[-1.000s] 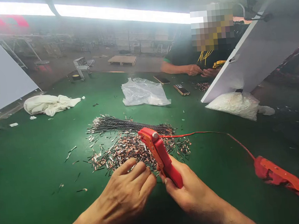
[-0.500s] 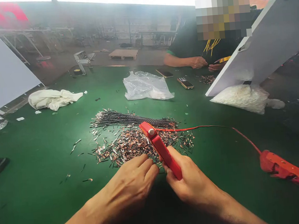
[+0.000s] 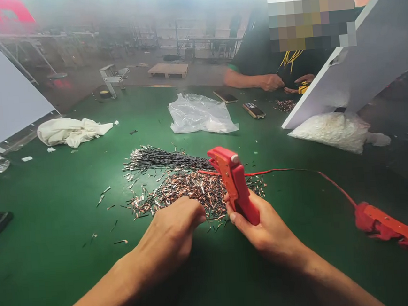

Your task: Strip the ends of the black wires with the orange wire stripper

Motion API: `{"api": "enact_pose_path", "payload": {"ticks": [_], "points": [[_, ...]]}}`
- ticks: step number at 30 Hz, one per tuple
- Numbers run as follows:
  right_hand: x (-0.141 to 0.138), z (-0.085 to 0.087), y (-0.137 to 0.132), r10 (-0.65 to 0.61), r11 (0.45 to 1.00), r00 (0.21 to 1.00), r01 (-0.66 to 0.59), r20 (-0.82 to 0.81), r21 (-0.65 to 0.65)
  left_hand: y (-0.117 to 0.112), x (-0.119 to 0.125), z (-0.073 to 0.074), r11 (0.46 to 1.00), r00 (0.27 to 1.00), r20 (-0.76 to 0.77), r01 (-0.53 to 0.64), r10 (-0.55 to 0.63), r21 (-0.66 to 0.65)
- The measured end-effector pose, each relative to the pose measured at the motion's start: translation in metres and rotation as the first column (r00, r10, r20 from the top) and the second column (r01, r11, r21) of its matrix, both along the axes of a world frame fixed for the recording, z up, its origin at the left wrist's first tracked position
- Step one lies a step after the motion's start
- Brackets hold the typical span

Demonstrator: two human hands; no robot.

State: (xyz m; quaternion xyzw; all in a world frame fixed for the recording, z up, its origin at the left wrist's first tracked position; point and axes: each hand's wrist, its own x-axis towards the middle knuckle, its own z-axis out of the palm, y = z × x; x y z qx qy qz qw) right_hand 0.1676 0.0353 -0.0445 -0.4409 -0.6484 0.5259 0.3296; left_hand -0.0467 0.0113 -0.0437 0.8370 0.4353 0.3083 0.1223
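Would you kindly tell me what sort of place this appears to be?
Probably a factory workshop: a bundle of black wires lies just beyond a heap of short wire pieces on a green table, and a wooden pallet shows in the background.

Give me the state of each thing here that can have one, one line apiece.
Left hand: fingers curled, any contents hidden.
Right hand: closed around red tool.
Red tool: raised, tilted.
Black wires: gathered side by side, lying down.
Wire clippings: loosely heaped.
Second red tool: lying down, unheld.
Clear plastic bag: crumpled, lying down.
White cloth: crumpled.
White bag: filled, bulging.
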Motion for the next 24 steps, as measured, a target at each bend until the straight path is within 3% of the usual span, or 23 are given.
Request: {"api": "enact_pose_path", "payload": {"ticks": [5, 8, 11, 16, 20, 24], "points": [[-0.002, 0.002, 0.003, -0.044, 0.957, 0.953, -0.047, -0.300, -0.287, -0.002, 0.006, 0.007, 0.982, 0.977, 0.125, -0.159, 0.171, -0.104], [-0.003, 0.003, 0.000, -0.030, 0.905, 0.895, -0.165, -0.444, -0.392, -0.005, 0.007, 0.011, 0.969, 0.953, 0.183, -0.224, 0.241, -0.108], [-0.006, 0.002, -0.004, -0.022, 0.819, 0.801, -0.329, -0.599, -0.470, -0.008, 0.008, 0.013, 0.964, 0.943, 0.200, -0.262, 0.265, -0.044], [-0.012, -0.007, -0.011, 0.004, 0.707, 0.702, -0.506, -0.712, -0.494, -0.011, 0.006, 0.012, 0.936, 0.937, 0.192, -0.321, 0.292, 0.142], [-0.014, -0.014, -0.015, 0.046, 0.695, 0.678, -0.549, -0.733, -0.464, -0.009, 0.005, 0.011, 0.887, 0.933, 0.147, -0.357, 0.327, 0.293], [-0.014, -0.019, -0.016, 0.090, 0.705, 0.679, -0.560, -0.728, -0.435, -0.010, 0.002, 0.013, 0.880, 0.929, 0.159, -0.369, 0.335, 0.299]]}}
